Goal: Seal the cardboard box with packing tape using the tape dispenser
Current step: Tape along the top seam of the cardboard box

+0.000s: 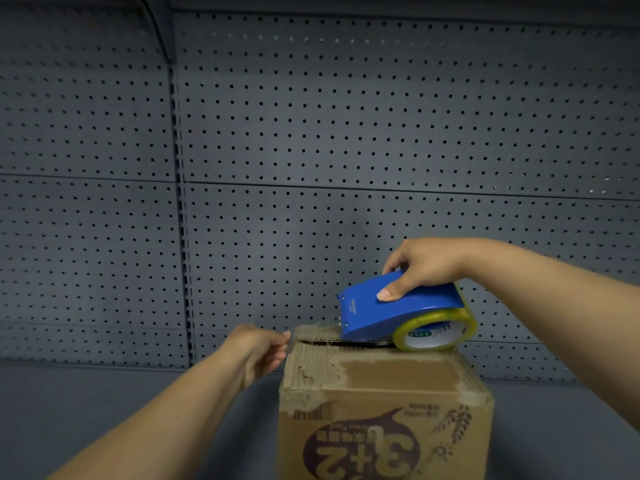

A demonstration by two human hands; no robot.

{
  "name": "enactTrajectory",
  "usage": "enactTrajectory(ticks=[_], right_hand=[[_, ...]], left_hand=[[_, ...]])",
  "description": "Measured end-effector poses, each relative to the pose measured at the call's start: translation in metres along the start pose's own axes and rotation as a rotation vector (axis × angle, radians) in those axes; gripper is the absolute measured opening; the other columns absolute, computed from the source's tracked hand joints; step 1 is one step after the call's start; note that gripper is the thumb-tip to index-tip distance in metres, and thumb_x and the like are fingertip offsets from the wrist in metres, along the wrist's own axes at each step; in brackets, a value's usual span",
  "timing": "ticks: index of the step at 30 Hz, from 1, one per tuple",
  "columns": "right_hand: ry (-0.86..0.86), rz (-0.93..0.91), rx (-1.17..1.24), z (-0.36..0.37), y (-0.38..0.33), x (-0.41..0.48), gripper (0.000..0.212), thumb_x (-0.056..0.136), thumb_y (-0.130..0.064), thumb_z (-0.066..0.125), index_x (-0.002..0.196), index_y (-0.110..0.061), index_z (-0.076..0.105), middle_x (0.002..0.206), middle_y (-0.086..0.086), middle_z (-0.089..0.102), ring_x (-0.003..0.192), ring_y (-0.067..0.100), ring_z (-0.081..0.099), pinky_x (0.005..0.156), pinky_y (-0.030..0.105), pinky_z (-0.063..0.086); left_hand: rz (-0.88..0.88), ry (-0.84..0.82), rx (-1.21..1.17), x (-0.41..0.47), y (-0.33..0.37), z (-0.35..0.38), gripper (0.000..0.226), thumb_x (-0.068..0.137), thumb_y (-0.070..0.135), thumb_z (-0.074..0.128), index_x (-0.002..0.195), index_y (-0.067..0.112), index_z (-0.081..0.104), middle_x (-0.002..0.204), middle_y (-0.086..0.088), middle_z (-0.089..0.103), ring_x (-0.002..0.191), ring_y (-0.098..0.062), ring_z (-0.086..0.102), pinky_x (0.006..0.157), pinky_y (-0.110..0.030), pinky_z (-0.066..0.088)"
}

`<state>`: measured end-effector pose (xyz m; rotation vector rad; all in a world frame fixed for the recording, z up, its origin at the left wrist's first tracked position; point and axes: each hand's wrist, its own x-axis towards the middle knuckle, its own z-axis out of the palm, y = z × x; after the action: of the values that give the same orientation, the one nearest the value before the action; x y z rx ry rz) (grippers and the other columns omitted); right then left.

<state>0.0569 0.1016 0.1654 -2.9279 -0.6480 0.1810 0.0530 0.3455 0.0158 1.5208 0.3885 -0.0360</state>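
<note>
A brown cardboard box (384, 407) with purple print stands low in the middle of the view, its top worn and torn. On the far part of its top rests a blue tape dispenser (388, 313) with a yellowish roll of packing tape (438, 329) at its right end. My right hand (420, 263) grips the dispenser from above. My left hand (261, 349) hovers at the box's upper left corner, fingers curled near the clear tape end (318, 329) there; whether it pinches the tape is unclear.
A grey pegboard wall (311, 133) rises right behind the box, with a vertical slotted post (181, 237) on the left. The box stands on a grey shelf surface (104, 410).
</note>
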Motion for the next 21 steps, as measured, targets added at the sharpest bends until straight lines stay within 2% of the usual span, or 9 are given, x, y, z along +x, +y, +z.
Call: enactTrajectory(ticks=[4,8,11,12,15,16,17,19,21], right_hand=[[-0.012,0.005,-0.021,0.005,-0.002,0.002,0.038,0.073,-0.056,0.067,0.098,-0.027,0.069,0.094,-0.01,0.069,0.078,0.005,0.063,0.077,0.026,0.05],[-0.01,0.005,-0.036,0.008,-0.002,0.004,0.039,0.072,-0.059,0.066,0.096,-0.029,0.069,0.094,-0.009,0.071,0.082,0.01,0.065,0.081,0.031,0.052],[-0.021,0.008,-0.033,0.01,-0.004,0.003,0.04,0.074,-0.058,0.064,0.099,-0.028,0.069,0.096,-0.009,0.07,0.082,0.01,0.064,0.078,0.029,0.051],[-0.023,0.008,-0.032,0.011,-0.005,0.003,0.04,0.075,-0.058,0.064,0.1,-0.027,0.068,0.096,-0.009,0.07,0.082,0.01,0.064,0.078,0.028,0.051],[-0.03,-0.002,-0.024,0.013,-0.006,0.005,0.034,0.076,-0.057,0.063,0.095,-0.029,0.067,0.088,-0.014,0.067,0.076,0.005,0.061,0.069,0.022,0.049],[-0.032,-0.005,-0.02,0.013,-0.006,0.005,0.032,0.076,-0.057,0.063,0.094,-0.03,0.066,0.086,-0.015,0.066,0.074,0.004,0.061,0.067,0.021,0.047],[-0.032,-0.008,-0.019,0.013,-0.006,0.006,0.031,0.076,-0.057,0.062,0.094,-0.031,0.066,0.085,-0.016,0.065,0.073,0.004,0.06,0.066,0.021,0.047],[-0.03,-0.012,-0.017,0.014,-0.006,0.006,0.032,0.077,-0.057,0.062,0.095,-0.031,0.066,0.084,-0.017,0.065,0.074,0.003,0.06,0.066,0.021,0.046],[-0.026,-0.018,-0.014,0.014,-0.005,0.006,0.035,0.077,-0.057,0.062,0.098,-0.03,0.067,0.085,-0.017,0.064,0.074,0.003,0.06,0.066,0.02,0.045]], left_hand=[[-0.067,-0.034,-0.002,0.0,-0.006,0.001,0.021,0.089,0.005,0.056,0.07,0.005,0.063,0.035,0.002,0.053,0.034,-0.007,0.049,0.035,-0.013,0.042],[-0.087,-0.029,0.019,0.001,-0.013,0.004,0.015,0.091,0.006,0.052,0.084,0.004,0.065,0.048,-0.002,0.05,0.048,-0.014,0.043,0.037,-0.016,0.039],[-0.036,0.033,-0.024,0.003,-0.017,0.011,0.019,0.085,0.002,0.057,0.102,-0.006,0.062,0.075,-0.014,0.054,0.067,-0.025,0.05,0.061,-0.031,0.045],[-0.003,0.071,-0.025,0.002,-0.017,0.013,0.019,0.083,-0.001,0.058,0.101,-0.005,0.06,0.081,-0.015,0.054,0.074,-0.026,0.051,0.066,-0.034,0.044],[0.159,0.197,0.1,-0.003,-0.018,0.017,0.009,0.082,-0.002,0.06,0.082,0.006,0.055,0.085,-0.012,0.058,0.079,-0.023,0.053,0.071,-0.03,0.04],[0.226,0.208,0.177,-0.005,-0.018,0.017,0.009,0.083,0.001,0.061,0.077,0.007,0.057,0.081,-0.01,0.062,0.077,-0.021,0.055,0.069,-0.029,0.042],[0.285,0.208,0.264,-0.006,-0.018,0.017,0.016,0.085,0.005,0.06,0.069,0.008,0.058,0.069,-0.006,0.063,0.067,-0.019,0.056,0.063,-0.026,0.043],[0.372,0.215,0.461,-0.01,-0.018,0.018,0.044,0.089,0.012,0.056,0.047,0.013,0.046,0.037,0.005,0.043,0.043,-0.014,0.037,0.047,-0.022,0.03],[0.422,0.222,0.625,-0.015,-0.017,0.019,0.054,0.093,0.016,0.052,0.043,0.015,0.03,0.036,0.004,0.026,0.041,-0.014,0.023,0.042,-0.024,0.02]])
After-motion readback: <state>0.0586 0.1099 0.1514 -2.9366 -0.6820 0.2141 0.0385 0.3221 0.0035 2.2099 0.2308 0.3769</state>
